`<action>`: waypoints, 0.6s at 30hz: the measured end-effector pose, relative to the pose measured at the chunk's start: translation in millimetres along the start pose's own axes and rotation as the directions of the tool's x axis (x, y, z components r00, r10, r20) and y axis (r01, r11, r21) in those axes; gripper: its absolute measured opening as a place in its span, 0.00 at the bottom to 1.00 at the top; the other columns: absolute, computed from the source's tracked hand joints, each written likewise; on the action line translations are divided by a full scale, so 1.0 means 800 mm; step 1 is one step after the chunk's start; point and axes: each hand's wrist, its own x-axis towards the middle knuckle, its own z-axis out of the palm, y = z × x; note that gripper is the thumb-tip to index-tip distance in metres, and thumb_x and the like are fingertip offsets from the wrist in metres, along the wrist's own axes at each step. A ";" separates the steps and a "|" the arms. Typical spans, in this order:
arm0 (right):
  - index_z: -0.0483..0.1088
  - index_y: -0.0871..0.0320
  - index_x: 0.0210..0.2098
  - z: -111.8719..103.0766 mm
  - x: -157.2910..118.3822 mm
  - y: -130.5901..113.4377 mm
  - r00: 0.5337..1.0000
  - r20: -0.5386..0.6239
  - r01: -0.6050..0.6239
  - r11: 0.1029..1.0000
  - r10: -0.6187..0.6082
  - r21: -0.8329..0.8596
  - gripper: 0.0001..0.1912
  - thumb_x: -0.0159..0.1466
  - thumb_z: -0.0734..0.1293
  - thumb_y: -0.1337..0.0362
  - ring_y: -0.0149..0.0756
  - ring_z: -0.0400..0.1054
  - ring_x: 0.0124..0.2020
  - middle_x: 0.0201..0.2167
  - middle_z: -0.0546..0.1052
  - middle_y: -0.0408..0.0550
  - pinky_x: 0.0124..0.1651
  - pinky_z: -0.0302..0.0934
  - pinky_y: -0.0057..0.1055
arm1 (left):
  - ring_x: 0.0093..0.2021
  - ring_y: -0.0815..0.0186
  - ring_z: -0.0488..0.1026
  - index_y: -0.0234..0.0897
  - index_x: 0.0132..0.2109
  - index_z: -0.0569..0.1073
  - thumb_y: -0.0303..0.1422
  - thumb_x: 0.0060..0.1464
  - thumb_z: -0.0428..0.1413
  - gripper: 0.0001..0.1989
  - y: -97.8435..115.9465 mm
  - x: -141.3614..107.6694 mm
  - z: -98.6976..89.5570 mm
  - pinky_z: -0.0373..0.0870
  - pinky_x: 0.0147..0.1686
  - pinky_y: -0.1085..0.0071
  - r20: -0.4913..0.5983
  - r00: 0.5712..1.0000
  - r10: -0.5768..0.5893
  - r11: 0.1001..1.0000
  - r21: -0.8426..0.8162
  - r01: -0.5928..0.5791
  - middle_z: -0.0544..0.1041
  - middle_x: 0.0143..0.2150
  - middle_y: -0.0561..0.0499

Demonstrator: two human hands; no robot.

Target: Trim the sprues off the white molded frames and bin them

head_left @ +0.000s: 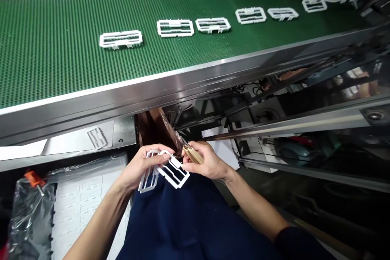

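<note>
My left hand is closed around two white plastic frames, held overlapping like a fan. The front frame slants down to the right; the rear frame hangs more upright at its left. Close beside them, my right hand grips a tan-handled knife. Its thin metal end points up and left, away from the frames, and is partly lost against the dark background. The fingers of my right hand are at the front frame's upper right edge; whether they touch it I cannot tell.
Several similar white frames lie in a row on the green conveyor belt, behind its metal rail. A loose part rests on a paper-covered ledge. Lower left are a white tray and an orange-handled tool on plastic wrap.
</note>
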 end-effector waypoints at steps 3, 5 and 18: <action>0.63 0.59 0.37 0.004 0.001 0.003 0.999 -0.029 -0.028 1.000 0.028 -0.006 0.13 0.54 0.69 0.66 0.27 0.64 0.30 0.29 0.68 0.42 0.35 0.61 0.26 | 0.26 0.71 0.68 0.34 0.39 0.75 0.32 0.48 0.62 0.10 -0.004 -0.001 -0.002 0.63 0.25 0.78 -0.038 0.999 0.011 1.000 -0.017 -0.012 0.75 0.28 0.51; 0.63 0.59 0.36 0.006 0.002 0.006 0.998 -0.046 -0.047 0.999 0.046 -0.013 0.12 0.54 0.69 0.66 0.28 0.64 0.31 0.30 0.68 0.42 0.36 0.62 0.27 | 0.27 0.71 0.68 0.33 0.40 0.75 0.32 0.48 0.62 0.11 -0.006 -0.001 -0.002 0.64 0.27 0.78 -0.064 0.997 0.032 0.999 -0.016 -0.033 0.75 0.29 0.50; 0.62 0.58 0.36 0.004 0.003 0.014 0.986 -0.163 -0.042 0.996 0.029 -0.079 0.11 0.55 0.67 0.66 0.26 0.65 0.27 0.27 0.67 0.39 0.33 0.62 0.27 | 0.24 0.72 0.63 0.33 0.36 0.73 0.35 0.53 0.57 0.08 0.017 -0.009 -0.014 0.59 0.23 0.78 -0.070 0.996 0.063 0.993 0.107 -0.055 0.69 0.24 0.53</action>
